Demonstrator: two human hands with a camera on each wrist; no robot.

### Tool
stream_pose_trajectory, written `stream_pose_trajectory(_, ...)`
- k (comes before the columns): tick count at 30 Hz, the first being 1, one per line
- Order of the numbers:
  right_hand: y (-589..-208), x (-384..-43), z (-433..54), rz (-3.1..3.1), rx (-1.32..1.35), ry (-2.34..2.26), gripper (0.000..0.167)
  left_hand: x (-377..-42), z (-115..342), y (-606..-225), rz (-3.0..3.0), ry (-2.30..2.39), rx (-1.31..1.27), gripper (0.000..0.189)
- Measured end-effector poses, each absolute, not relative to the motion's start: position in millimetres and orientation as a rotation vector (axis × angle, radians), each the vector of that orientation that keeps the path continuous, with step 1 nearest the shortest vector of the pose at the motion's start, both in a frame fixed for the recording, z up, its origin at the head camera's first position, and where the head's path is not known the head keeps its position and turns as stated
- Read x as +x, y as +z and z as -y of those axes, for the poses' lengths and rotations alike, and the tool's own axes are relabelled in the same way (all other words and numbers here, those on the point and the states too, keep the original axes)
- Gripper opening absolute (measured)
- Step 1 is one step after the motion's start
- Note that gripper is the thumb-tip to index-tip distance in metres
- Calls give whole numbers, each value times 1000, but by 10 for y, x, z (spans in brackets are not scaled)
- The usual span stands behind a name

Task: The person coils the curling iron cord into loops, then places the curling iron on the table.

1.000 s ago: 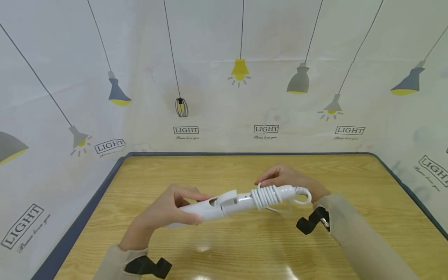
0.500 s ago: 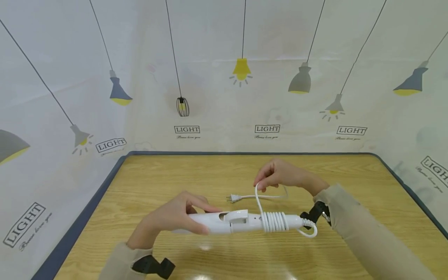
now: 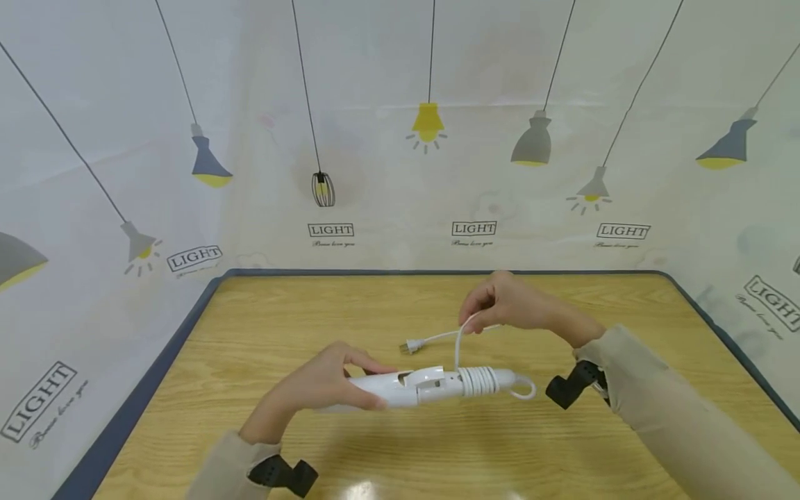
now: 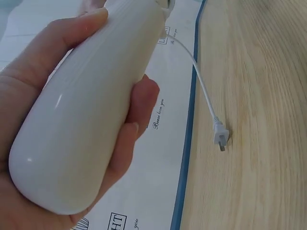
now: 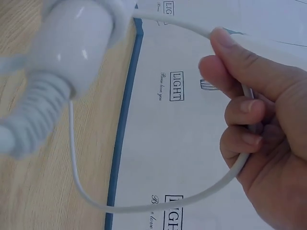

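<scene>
While a lamp-printed backdrop (image 3: 375,160) rises beyond the far edge of the blue-bordered desk (image 3: 312,312), a white wand-like appliance (image 3: 403,393) is held roughly level over the desk's middle, its thick end toward the left edge. The left hand (image 3: 325,380) wraps that thick end. Closer to the far edge, the right hand (image 3: 511,305) pinches the white cord (image 3: 458,349) between thumb and forefinger, other fingers curled round it; several turns circle the appliance's narrower end. The two-pronged plug (image 3: 414,345) shows between the hands; whether it touches the wood, I cannot tell.
</scene>
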State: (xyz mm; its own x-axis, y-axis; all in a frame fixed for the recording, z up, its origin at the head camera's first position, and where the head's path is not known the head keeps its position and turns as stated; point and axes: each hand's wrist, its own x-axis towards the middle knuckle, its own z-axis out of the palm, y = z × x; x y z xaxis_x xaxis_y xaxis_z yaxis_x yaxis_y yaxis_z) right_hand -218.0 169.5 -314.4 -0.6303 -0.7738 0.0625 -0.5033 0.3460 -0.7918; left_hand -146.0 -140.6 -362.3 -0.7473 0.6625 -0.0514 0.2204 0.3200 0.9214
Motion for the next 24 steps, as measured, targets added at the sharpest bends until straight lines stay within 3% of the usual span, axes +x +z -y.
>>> stream_pose_trajectory(7, -3056, -2106, -1715, -2387, -1089, -1059, 5, -1460, 1339, -3621, -2402, 1308, 754, 41)
stream_pose_trajectory(24, -3095, -1773, -1564, -2779, -991, -987, 9, -1415, 1206, -3628, -2687, 1422, 392, 40)
